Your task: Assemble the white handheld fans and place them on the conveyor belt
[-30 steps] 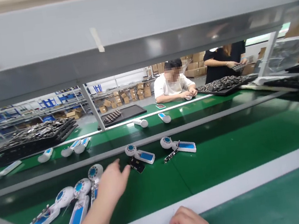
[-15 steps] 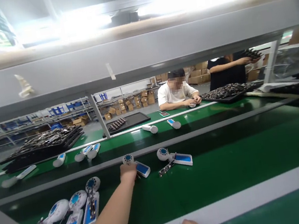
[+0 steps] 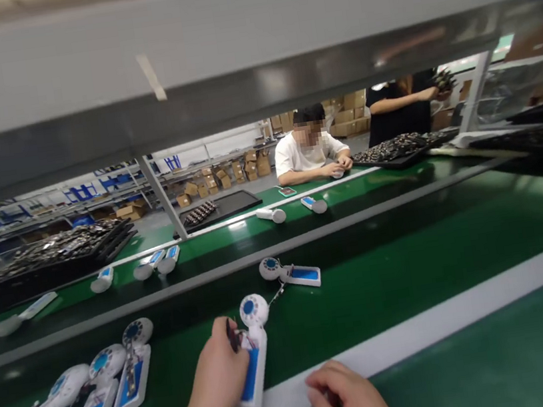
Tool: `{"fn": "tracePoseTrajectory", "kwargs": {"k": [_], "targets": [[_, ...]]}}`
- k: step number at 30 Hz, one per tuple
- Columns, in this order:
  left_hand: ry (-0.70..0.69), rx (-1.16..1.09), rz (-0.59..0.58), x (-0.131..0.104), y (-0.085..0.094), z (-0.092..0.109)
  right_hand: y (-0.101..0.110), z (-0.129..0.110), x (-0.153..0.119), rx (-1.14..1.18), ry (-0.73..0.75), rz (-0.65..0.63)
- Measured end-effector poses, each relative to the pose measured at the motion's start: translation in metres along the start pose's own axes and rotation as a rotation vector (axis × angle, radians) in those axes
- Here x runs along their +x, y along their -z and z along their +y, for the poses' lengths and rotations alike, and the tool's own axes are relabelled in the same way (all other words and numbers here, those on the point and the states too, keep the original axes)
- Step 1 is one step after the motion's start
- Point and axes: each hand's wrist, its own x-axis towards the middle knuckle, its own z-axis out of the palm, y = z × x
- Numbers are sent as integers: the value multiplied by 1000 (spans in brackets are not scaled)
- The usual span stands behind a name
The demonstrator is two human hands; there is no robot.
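Note:
My left hand (image 3: pixel 221 371) is closed on a white plastic housing (image 3: pixel 259 360) with a round head and a blue-lined handle, tilted over the belt's near edge. A small dark part (image 3: pixel 232 335) shows at its fingertips, with thin wires beside it. My right hand (image 3: pixel 350 396) is near the front rail, to the right of that housing. Its fingers curl loosely, the thumb is apart from them, and nothing shows in the grasp. Beyond the left hand lies another white housing (image 3: pixel 304 275) with wires and a small board trailing from it.
Several similar housings (image 3: pixel 133 378) lie at the left on the green belt (image 3: pixel 410 258). More housings (image 3: pixel 315 205) rest on the far lane. Black trays (image 3: pixel 47 262) of dark parts stand beyond. A person (image 3: pixel 312 150) sits opposite; another stands behind. A grey shelf beam (image 3: pixel 229 47) crosses overhead.
My left hand has drawn a housing from mid-belt towards me, turning its handle to point nearer. The right hand has risen further into view. The view has tilted down.

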Motion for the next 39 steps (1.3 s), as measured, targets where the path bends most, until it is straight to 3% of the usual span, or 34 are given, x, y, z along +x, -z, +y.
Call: {"fn": "tracePoseTrajectory", "kwargs": {"k": [4,8,15,19,22,26,28,35,39], "targets": [[-131,-52,-154,-70,-20,-1,11,-20,1,-69,-92,-1],[-175,-128,-187,-96,-37,-9,12,-26,-4,-106,-134,-35],[-279,-299,-135,-99,-40,-11,11,-18,-9,195,-117,-60],[-353,-385,-81,-101,-40,-12,13,-18,-9,255,-90,-111],[-382,-347,-33,-100,-42,-17,13,-19,-9,249,-72,-145],[-618,-184,34,-98,-41,-17,12,-21,-9,185,-155,-129],[-667,-150,44,-97,-41,-15,12,-21,-8,160,-192,-125],[-697,-148,78,-96,-41,-15,7,-20,-5,45,58,-167],[-769,-112,141,-95,-41,-17,6,-23,-8,23,78,-135]]}}
